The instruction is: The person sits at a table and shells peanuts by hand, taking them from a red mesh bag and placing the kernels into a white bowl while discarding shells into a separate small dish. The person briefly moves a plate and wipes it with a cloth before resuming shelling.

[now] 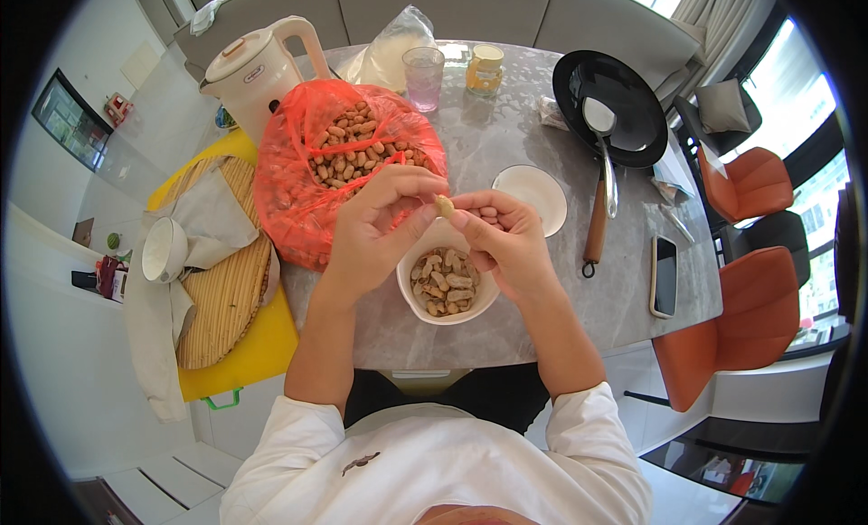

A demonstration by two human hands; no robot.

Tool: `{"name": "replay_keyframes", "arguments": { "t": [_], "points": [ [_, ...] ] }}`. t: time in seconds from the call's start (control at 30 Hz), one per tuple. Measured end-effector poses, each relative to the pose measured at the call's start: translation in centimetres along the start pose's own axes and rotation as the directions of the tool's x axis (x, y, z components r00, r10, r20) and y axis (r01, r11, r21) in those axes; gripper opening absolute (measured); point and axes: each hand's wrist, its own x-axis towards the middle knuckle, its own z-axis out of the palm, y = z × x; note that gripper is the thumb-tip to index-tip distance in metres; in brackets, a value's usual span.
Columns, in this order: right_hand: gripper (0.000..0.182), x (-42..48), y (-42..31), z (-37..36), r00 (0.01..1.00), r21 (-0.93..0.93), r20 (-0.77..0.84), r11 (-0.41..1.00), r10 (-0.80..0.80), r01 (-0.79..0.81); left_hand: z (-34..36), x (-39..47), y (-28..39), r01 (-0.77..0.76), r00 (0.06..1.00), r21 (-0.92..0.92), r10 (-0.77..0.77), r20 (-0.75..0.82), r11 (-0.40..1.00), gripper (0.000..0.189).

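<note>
Between the fingertips of my left hand (380, 230) and my right hand (505, 243) is a peanut shell (444, 206), held by both. Several shelled peanut kernels (489, 216) rest in the curled fingers of my right hand. Just below my hands stands a white bowl (449, 318) holding peanut shells (444, 281). A red plastic bag (285, 220) full of unshelled peanuts (352, 145) lies beyond my left hand, partly hidden by it. Behind my right hand is a white plate or shallow bowl (542, 192).
A cream kettle (251, 77), a glass (423, 81) and a yellow-lidded jar (484, 70) stand at the back. Rightward lie a black wok (610, 84) with a metal spatula (605, 159) and a phone (664, 276). Leftward, a white bowl (164, 250) rests by a round slatted mat (230, 301).
</note>
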Motion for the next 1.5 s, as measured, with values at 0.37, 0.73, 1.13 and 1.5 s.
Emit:
{"name": "replay_keyframes", "arguments": {
  "t": [0.37,0.73,1.13,1.5],
  "points": [
    [0.019,0.1,0.5,-0.2,0.989,-0.051,-0.049,0.990,-0.136,0.134,0.8,-0.4,-0.7,0.124,0.990,-0.066,-0.127,-0.055,0.990,0.022],
    [0.024,0.1,0.8,0.0,0.960,-0.358,-0.034,0.900,-0.279,0.249,1.2,-0.8,-0.6,0.131,0.991,0.035,-0.130,-0.042,0.991,0.019],
    [0.021,0.4,1.6,0.0,0.947,-0.329,-0.106,0.909,-0.303,0.255,1.6,-0.5,-0.4,0.248,0.963,-0.091,-0.256,-0.088,0.964,0.019],
    [0.009,0.9,1.9,-0.3,0.886,-0.563,0.023,0.726,-0.463,0.394,1.2,-0.4,0.5,0.376,0.917,-0.116,-0.388,-0.099,0.919,0.016]
  ]
}}
